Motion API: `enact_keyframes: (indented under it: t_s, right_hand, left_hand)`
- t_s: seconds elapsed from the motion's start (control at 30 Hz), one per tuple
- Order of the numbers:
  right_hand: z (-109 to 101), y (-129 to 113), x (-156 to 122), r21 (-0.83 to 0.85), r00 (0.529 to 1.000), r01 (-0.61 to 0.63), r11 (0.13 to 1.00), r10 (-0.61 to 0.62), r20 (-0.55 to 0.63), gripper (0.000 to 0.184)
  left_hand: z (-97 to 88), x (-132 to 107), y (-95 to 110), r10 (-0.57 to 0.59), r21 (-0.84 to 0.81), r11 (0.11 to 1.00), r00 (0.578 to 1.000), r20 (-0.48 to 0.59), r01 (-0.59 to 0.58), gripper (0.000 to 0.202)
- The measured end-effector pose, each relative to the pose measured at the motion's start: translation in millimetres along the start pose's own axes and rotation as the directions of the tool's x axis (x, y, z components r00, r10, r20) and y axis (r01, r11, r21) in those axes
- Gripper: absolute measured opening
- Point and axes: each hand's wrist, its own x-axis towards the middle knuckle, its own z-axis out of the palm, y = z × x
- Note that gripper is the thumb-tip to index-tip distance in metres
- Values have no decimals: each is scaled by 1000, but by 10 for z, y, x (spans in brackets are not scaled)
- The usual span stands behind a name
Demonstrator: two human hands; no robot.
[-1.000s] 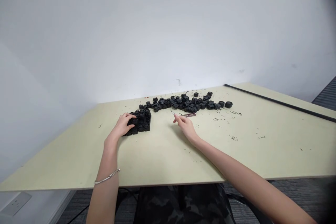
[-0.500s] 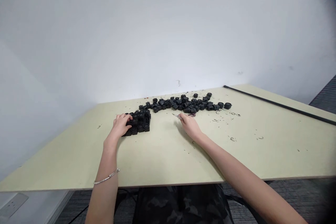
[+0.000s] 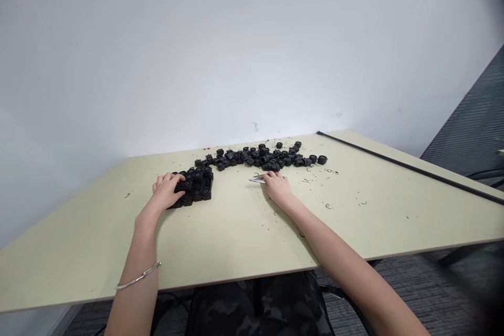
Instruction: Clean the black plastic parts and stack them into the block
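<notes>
1. Head view, starting at the left: your left hand (image 3: 165,191) is curled over the left side of a compact block of joined black plastic connectors (image 3: 200,186), its fingers clamped down on the block, which sits flat on the table, left of centre.
2. A thin silver chain bracelet (image 3: 137,276) circles your left wrist, just beyond the near edge of the pale cream-green board tabletop (image 3: 236,236).
3. Dark camouflage-patterned trousers (image 3: 252,310) show below that near edge, between your arms.
4. Your two hands stand well apart, with bare tabletop between them.
5. Your right hand (image 3: 275,189) is right of the block, its fingertips (image 3: 264,177) pinching a slim pointed metal tool (image 3: 255,180) whose tip points left, low over the table.
6. A loose band of round black plastic connectors (image 3: 255,157) runs along the far side of the table, from behind the block to beyond your right hand.
7. Small curled dark shavings (image 3: 315,179) are scattered to the right of your right hand.
8. A long straight black rod (image 3: 409,168) lies along the table's far right edge.
</notes>
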Motion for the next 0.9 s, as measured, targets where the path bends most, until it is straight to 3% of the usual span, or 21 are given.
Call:
enact_keyframes:
  t_s: [0.17,0.27,0.37,0.43,0.53,0.67,0.8,0.9]
  right_hand:
    - [-35,58,22,-77,995,-103,992,102,-10,36]
    - [-5,143,74,-98,985,-160,982,152,-87,39]
    - [82,238,150,-89,981,-109,990,93,-169,50]
    - [140,284,197,-71,990,-68,995,59,-126,54]
    - [172,301,229,-41,996,-61,997,58,-75,51]
    - [127,232,184,-37,988,-29,999,23,-154,43]
    - [93,136,120,-29,996,11,1000,-14,-93,47]
    - [70,84,118,19,994,45,999,-42,-102,50]
  left_hand:
    - [29,9,3,2,-33,999,1000,-22,-2,33]
    - [43,11,4,-5,-65,998,1000,-29,3,35]
    - [38,0,29,-16,-86,996,998,-67,10,35]
    - [25,-11,55,-23,-79,997,995,-100,15,34]
    - [4,-26,99,-27,-65,998,987,-162,17,33]
    - [-17,-47,189,1,-62,998,962,-272,-19,35]
    - [-59,-83,389,27,-95,993,914,-405,-72,36]
    - [-88,-101,633,52,-211,962,880,-473,-171,31]
